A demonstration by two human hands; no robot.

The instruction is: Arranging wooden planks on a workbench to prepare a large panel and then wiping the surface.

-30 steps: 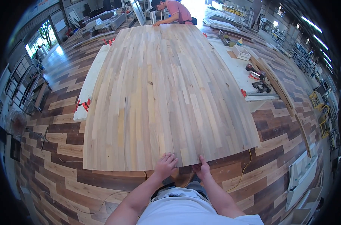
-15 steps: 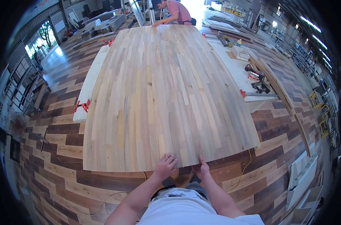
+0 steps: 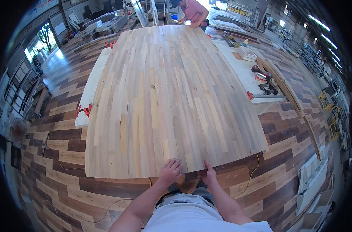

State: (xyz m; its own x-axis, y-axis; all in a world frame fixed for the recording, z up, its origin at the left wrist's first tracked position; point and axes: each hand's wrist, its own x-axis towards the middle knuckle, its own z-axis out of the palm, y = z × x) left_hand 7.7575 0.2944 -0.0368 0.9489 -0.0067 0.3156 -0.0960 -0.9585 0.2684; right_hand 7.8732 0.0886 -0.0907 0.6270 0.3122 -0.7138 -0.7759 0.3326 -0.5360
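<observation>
at six o'clock on the large wooden panel [image 3: 164, 96], resting the left hand [image 3: 169, 172] palm down over the near edge, fingers laid on top and slightly parted; cannot tell whether gripping from underneath with the thumb. near it, just right of six, grasping the same edge with the right hand [image 3: 209, 174], thumb above, other fingers mostly hidden below. spread across the middle from six to twelve, the panel, made of narrow strips in tan, grey and yellowish tones, lying over a pale board [image 3: 94, 85] jutting out at nine to ten and a pale bench top [image 3: 241, 73] at two to three. along the left side, a red clamp [image 3: 84, 111] at nine. on the bench top, from two towards three, a white box [image 3: 247, 53], a drill [image 3: 261, 72] and a black tool [image 3: 269, 89]. farther out, a long wooden strip [image 3: 290, 98]. on the wood-patterned floor [image 3: 67, 127], a yellow cord [image 3: 255, 172] between four and five. beyond the far edge, at twelve, a co-worker [image 3: 193, 11] in pink, bending forward.
</observation>
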